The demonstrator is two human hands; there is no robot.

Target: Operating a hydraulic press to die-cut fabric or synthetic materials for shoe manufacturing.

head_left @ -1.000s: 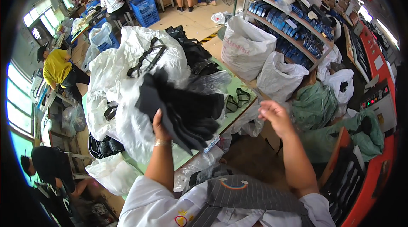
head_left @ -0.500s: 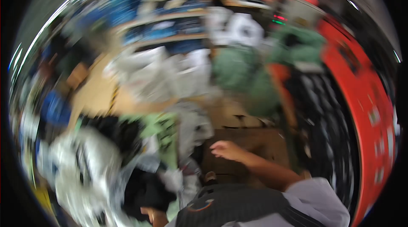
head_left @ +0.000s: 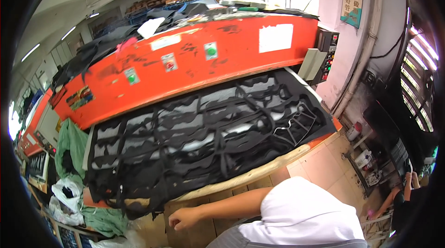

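My right hand [head_left: 183, 218] hangs over the floor just in front of the near left part of a long work bed. Its fingers are loosely curled, and I see nothing in them. On the bed lies black cut material [head_left: 185, 141], with strips crossing over grey-white patches, and its near left edge droops over the rim close to my hand. A thin metal-looking frame [head_left: 295, 125] lies on the right part of the material. Above the bed runs the red body [head_left: 185, 57] of a large machine with green and red buttons. My left hand is out of view.
A wooden rail [head_left: 245, 176] edges the bed's near side. Green sacks [head_left: 69, 148] and white plastic bags [head_left: 67, 197] sit at the left. A control box [head_left: 327, 44] stands by a wall pipe. At the far right, another person's arm [head_left: 387, 204] shows beside a rack.
The view has swung right, from bags and shelves to the red machine and its bed. My left hand, earlier at a black item among the bags, has left the picture.
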